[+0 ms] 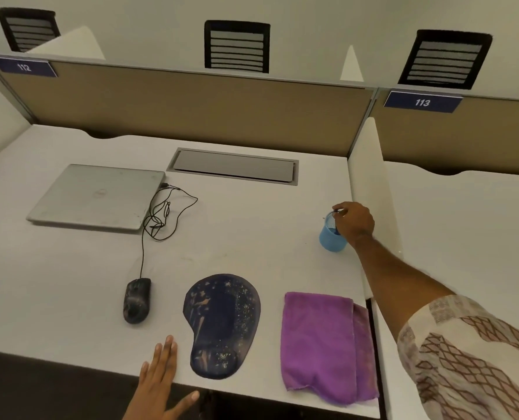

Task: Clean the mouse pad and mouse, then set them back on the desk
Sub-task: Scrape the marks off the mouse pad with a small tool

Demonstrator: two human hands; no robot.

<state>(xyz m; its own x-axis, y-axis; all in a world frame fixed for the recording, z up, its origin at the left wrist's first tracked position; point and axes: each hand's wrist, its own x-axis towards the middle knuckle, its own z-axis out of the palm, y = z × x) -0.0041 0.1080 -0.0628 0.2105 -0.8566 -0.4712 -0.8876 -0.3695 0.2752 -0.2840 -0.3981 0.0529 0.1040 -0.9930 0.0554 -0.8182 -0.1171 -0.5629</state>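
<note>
Closed laptop (97, 197) back-L, blue cup (328, 242) R, 3 chairs (237, 47) behind partition (191, 107).

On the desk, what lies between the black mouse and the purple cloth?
The dark blue mouse pad lies between the mouse and the cloth, touching neither, as the head view shows.

Dusty black wired mouse (137, 300) left of speckled dark-blue mouse pad (222, 325), apart.

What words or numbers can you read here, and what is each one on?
"112": left blue sign, on top of the desk divider.
"113": right blue sign, on the neighbouring desk's divider.
Laptop: the lid logo is too faint to read.
</note>
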